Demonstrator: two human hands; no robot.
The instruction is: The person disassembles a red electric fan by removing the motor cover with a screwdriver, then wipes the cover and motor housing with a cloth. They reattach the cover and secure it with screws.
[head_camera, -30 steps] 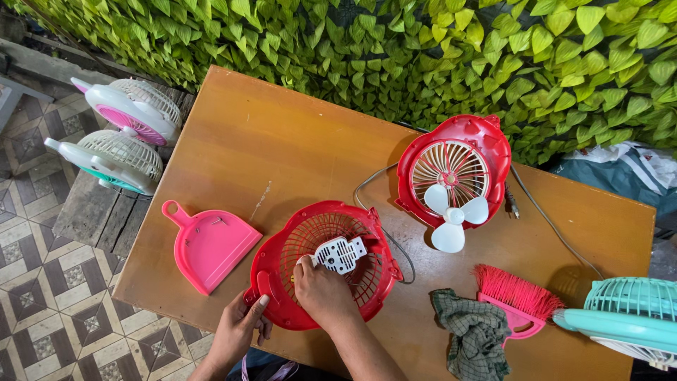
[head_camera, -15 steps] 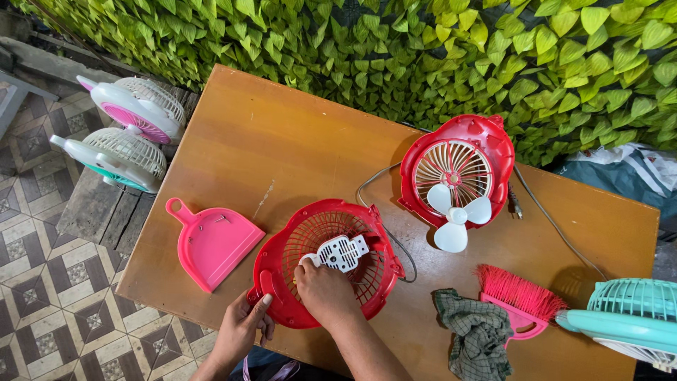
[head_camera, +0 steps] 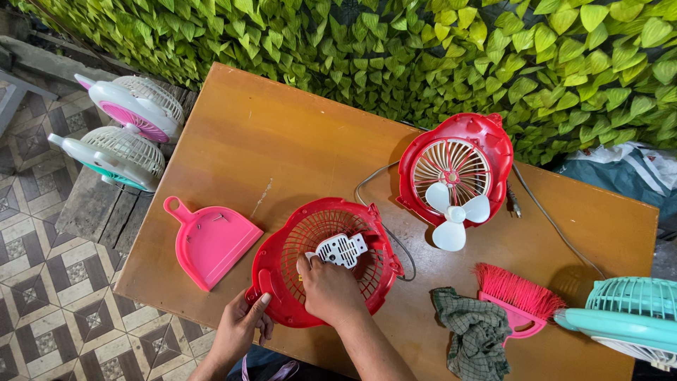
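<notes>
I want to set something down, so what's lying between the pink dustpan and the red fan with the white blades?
In the head view, the red fan grille lies between the pink dustpan and the red fan, with both hands on it.

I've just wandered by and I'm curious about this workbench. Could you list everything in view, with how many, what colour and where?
Table: one, brown wood, centre.
Fan grille: one, red, near edge of the table, with a white part inside it.
Fan body: one, red with white blades, far side of the table, grey cable trailing from it.
Dustpan: one, pink, at the table's left end.
Hand brush: one, pink, right side.
Cloth: one, dark checked, beside the brush.
Fan: one, teal, right edge.
Fans: two, white with pink and teal, on a low bench, left.
Leaf wall: green, behind.
Left hand: on the grille's rim.
Right hand: inside the grille, on the white part.
</notes>
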